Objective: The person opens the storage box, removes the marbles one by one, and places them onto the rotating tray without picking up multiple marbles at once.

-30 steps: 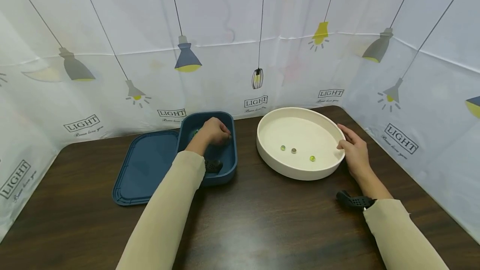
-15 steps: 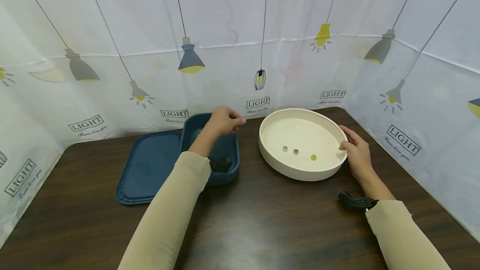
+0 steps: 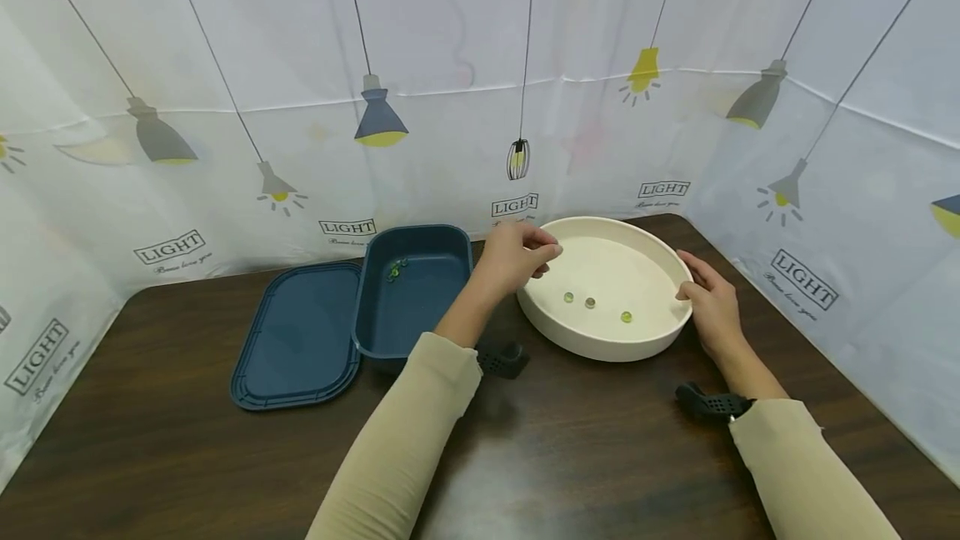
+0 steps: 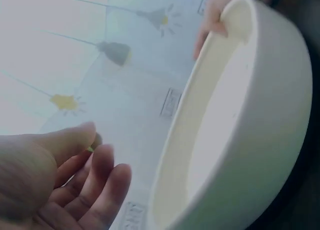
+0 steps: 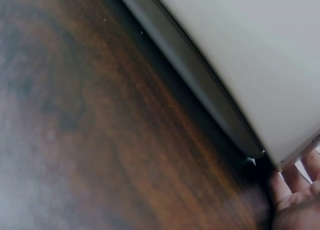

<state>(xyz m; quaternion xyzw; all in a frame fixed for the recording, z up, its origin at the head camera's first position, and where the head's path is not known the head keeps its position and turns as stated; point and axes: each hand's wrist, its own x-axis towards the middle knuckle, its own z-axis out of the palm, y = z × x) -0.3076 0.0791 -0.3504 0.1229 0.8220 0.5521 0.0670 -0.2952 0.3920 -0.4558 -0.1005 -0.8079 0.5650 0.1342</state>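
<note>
My left hand is over the left rim of a round cream tray. In the left wrist view, that hand pinches a small greenish marble between thumb and fingers. Three marbles lie in the tray, among them a yellow-green one and a dull one. My right hand grips the tray's right rim, thumb inside; its fingers show at the tray's edge in the right wrist view. Several green marbles lie in a blue rectangular container.
A flat blue lid lies left of the container on the dark wooden table. White curtain printed with lamps stands behind the table and along its sides. Dark wrist devices are on both wrists.
My left hand has moved right, out of the blue container and over to the tray's left rim. The green marbles in the container show more fully. My right hand has kept its grip on the tray.
</note>
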